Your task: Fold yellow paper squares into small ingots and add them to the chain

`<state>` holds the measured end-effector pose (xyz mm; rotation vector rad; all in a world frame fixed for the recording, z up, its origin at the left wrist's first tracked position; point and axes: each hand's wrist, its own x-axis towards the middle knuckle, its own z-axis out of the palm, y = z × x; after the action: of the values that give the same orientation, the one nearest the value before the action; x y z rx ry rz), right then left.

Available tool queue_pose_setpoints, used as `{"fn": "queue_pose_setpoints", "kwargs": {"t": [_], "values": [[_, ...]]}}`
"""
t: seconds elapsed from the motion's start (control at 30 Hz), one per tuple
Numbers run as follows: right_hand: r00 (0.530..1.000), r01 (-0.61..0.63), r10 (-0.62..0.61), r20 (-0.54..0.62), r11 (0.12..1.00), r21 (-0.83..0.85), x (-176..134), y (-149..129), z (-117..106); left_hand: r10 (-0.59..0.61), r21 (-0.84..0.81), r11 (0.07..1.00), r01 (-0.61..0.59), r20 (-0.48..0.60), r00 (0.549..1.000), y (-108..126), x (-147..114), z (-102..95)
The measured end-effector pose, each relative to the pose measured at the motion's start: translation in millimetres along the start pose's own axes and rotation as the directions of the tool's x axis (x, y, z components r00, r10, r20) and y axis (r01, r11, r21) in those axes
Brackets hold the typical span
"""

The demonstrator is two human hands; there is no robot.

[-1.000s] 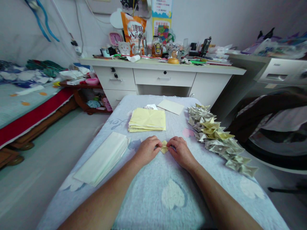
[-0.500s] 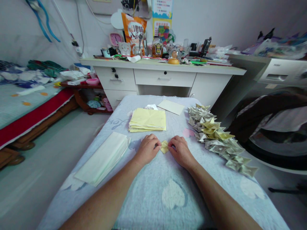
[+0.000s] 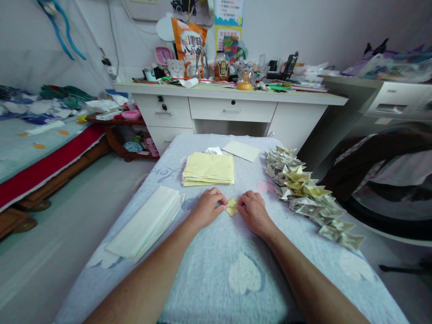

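A small folded piece of yellow paper point(image 3: 231, 207) lies between my hands on the cloth-covered table point(image 3: 216, 270). My left hand point(image 3: 209, 208) pinches its left corner between thumb and fingers. At the opposite corner, my right hand point(image 3: 253, 210) grips it the same way. Just beyond them sits a stack of yellow paper sheets point(image 3: 208, 167). To the left is a pile of long white folded paper point(image 3: 145, 224). Folded paper pieces with pointed tips point(image 3: 300, 191), mostly greyish with some yellow, stand in a row on the right.
A pale card point(image 3: 240, 150) and a crumpled white paper point(image 3: 213, 150) lie at the table's far end. Behind stands a white desk point(image 3: 232, 110) crowded with items. A washing machine point(image 3: 388, 103) is at the right, a bed point(image 3: 40, 148) at the left.
Both hands stay almost in place, still holding the yellow paper by its corners. The left fingers have shifted very slightly; the whole view has moved a touch.
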<state>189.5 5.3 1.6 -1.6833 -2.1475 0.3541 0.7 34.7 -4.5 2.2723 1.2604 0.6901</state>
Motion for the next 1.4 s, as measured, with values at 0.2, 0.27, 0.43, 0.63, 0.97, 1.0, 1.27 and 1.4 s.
{"fn": "queue_pose_setpoints", "kwargs": {"t": [0.2,0.27,0.43,0.63,0.97,1.0,1.27,1.4], "values": [[0.999,0.033,-0.032,-0.028,0.998,0.048,-2.2,0.7,-1.8,0.001,-0.015,1.0,-0.002,-0.02,1.0,3.5,0.1,0.5],[0.999,0.041,-0.039,-0.032,0.997,0.064,-2.5,0.9,-2.3,-0.002,-0.012,1.0,0.002,-0.022,1.0,4.0,-0.7,0.4],[1.0,0.018,-0.017,-0.025,0.998,0.059,-0.9,1.2,-1.9,-0.008,0.031,0.999,0.009,-0.019,1.0,2.2,-1.3,-0.1],[0.999,-0.04,0.04,-0.02,0.999,0.026,0.7,-0.2,-0.4,-0.033,0.091,0.995,0.035,-0.022,0.999,3.2,0.2,0.6],[0.994,-0.103,0.102,-0.034,0.994,-0.019,0.6,-3.3,0.0,-0.107,0.217,0.97,0.109,-0.017,0.994,9.5,1.4,2.8],[0.994,-0.106,0.105,-0.035,0.994,-0.024,0.7,-3.5,-0.2,-0.11,0.221,0.969,0.112,-0.018,0.994,9.9,1.4,3.1],[0.992,-0.122,0.12,-0.037,0.99,-0.068,2.6,-3.1,1.3,-0.148,0.22,0.964,0.153,-0.039,0.988,11.5,2.5,6.5],[0.992,-0.123,0.121,-0.036,0.989,-0.087,3.0,-3.3,1.4,-0.148,0.226,0.962,0.156,-0.051,0.988,10.2,3.1,7.5]]}}
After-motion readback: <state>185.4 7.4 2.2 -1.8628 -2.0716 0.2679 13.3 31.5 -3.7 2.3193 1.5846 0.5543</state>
